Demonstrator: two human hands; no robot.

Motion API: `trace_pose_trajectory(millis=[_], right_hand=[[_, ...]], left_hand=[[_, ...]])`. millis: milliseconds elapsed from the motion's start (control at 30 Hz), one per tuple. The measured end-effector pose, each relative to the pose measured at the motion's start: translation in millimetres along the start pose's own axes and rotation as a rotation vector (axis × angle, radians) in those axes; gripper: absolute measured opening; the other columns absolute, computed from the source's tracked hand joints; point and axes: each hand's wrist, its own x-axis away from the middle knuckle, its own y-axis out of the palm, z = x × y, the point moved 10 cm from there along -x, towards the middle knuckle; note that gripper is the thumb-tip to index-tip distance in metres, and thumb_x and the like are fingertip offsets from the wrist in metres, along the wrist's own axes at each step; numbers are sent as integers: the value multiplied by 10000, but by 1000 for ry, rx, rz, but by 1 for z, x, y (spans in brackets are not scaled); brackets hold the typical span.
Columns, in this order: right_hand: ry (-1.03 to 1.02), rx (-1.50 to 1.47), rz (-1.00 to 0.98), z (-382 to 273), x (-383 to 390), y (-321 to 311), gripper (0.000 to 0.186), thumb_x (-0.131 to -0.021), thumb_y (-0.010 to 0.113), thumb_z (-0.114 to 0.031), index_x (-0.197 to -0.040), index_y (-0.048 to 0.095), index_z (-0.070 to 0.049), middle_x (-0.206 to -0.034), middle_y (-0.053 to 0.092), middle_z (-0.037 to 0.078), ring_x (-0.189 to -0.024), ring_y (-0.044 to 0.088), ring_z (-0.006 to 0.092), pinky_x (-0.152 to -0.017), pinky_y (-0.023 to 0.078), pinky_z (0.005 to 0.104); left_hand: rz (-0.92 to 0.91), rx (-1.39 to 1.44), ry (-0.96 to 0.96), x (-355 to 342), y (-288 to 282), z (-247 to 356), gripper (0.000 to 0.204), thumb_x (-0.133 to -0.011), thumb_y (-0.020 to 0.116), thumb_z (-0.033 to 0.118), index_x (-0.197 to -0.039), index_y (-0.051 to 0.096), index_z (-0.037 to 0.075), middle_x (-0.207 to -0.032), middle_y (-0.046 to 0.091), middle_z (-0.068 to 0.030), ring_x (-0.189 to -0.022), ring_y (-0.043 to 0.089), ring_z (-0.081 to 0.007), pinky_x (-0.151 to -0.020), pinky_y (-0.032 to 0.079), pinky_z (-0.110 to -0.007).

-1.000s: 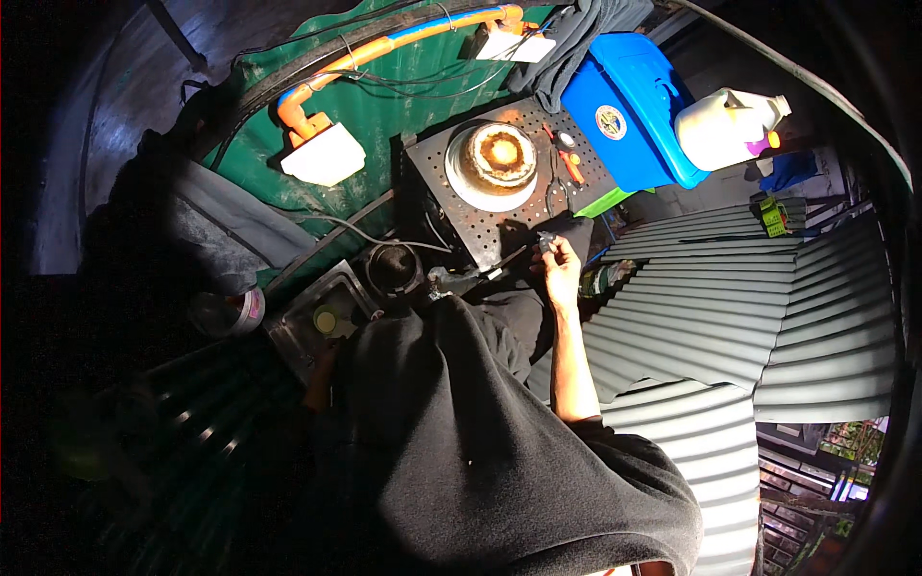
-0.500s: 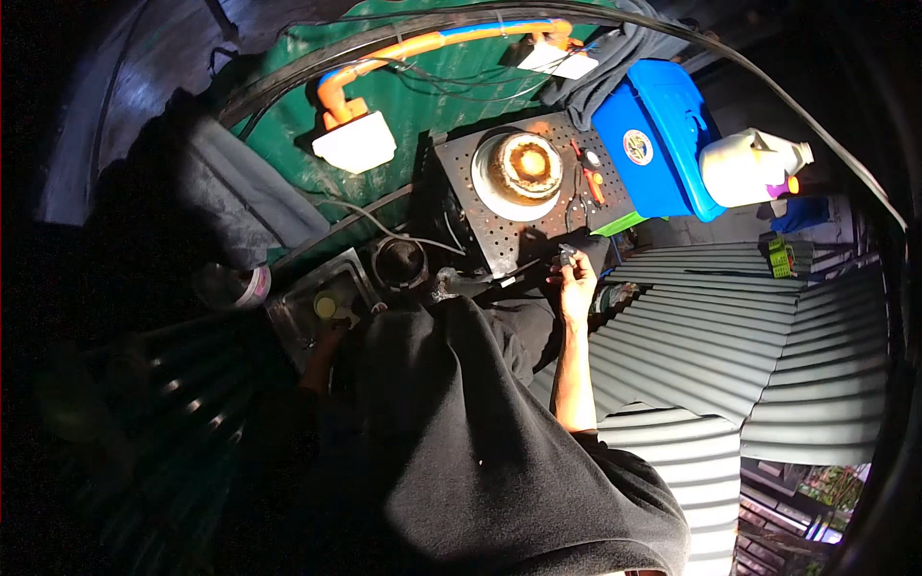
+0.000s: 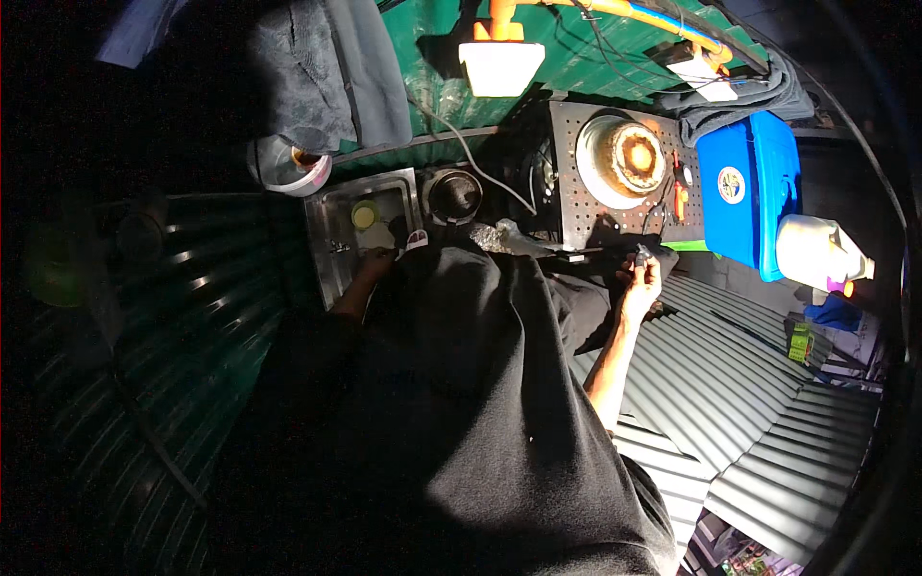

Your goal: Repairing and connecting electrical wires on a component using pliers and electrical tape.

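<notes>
A dark workspace floored and walled with corrugated metal sheeting fills the view, lit only near the top, where a green tarp hangs behind a white lamp at about 12 o'clock. An orange and blue hose runs along the upper edge toward 1 o'clock.

The person's dark shirt covers the middle and lower part of the view. The right hand, just right of centre at about 2 o'clock, is closed around a small dark tool whose tip sticks up above the fingers; what sort of tool it is cannot be told. It sits right at the lower edge of a perforated metal plate. On that plate, above the hand, stands a round rusty part on a white disc, with small red-handled tools just beside it.

The left hand, at about 11 o'clock from centre, rests at the rim of a shallow metal tray holding a yellowish round piece; whether its fingers grip anything cannot be told in the shadow. A black round pot stands between tray and plate.

At 2 o'clock lie a blue plastic case and a white jug.
</notes>
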Motion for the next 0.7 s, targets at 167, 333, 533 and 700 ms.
trace_pose_trajectory(millis=[167, 333, 533, 700], right_hand=[[-24, 87, 31, -5, 10, -6, 113, -917, 544, -164, -949, 586, -64, -817, 608, 26, -687, 567, 84, -558, 502, 223], [210, 0, -48, -3, -19, 35, 154, -876, 523, -71, -1018, 561, -23, -805, 584, 51, -655, 569, 126, -590, 534, 270], [127, -447, -129, -104, -142, 134, 162, -910, 440, -175, -982, 502, -44, -808, 575, 54, -754, 554, 182, -734, 518, 382], [-7, -494, 107, -131, -228, 150, 534, -928, 325, -411, -1383, 305, -132, -1448, 286, 15, -1041, 429, 255, -942, 338, 588]], left_hand=[[-36, 11, 122, 6, 1, 37, 414, -827, 616, 338, -1047, 640, -11, -942, 674, -143, -852, 644, -229, -768, 487, -328], [-98, 506, 288, -15, -6, 136, 409, -898, 571, 184, -1248, 473, -3, -913, 658, -47, -749, 612, -106, -662, 502, -253], [-85, 366, 266, 26, -43, 216, 354, -911, 554, 257, -1190, 508, 45, -897, 637, 4, -746, 588, -81, -606, 475, -231], [-47, 224, 249, -20, -25, 27, 248, -876, 586, 237, -1041, 589, 52, -799, 590, 0, -642, 542, -99, -498, 429, -275]])
